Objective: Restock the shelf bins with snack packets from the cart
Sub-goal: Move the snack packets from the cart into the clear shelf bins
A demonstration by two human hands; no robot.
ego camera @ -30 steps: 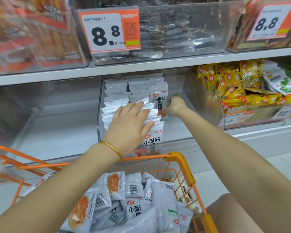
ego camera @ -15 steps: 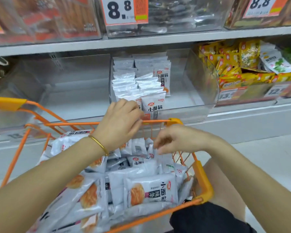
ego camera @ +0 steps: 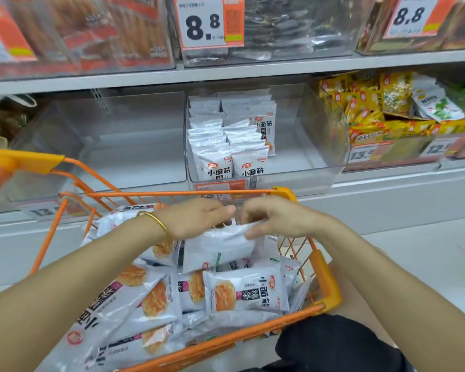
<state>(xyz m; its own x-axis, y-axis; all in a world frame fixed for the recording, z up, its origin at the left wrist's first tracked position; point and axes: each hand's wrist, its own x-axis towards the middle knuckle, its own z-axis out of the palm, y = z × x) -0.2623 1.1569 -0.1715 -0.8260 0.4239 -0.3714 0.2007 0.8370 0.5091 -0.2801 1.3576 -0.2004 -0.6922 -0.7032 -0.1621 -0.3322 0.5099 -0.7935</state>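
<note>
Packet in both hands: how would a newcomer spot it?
Find the orange cart below the shelf. At its far end, left hand and right hand hold one silver packet by its top edge. Unlike packets beneath, it is raised, plain side showing.

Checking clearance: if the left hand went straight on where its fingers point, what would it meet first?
Likely the right hand, facing the left hand over the white packet both grip; depth unclear.

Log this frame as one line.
phase: pick | left hand: grips packet | right hand: pinches same packet | where: over cart | bin: part filled
</note>
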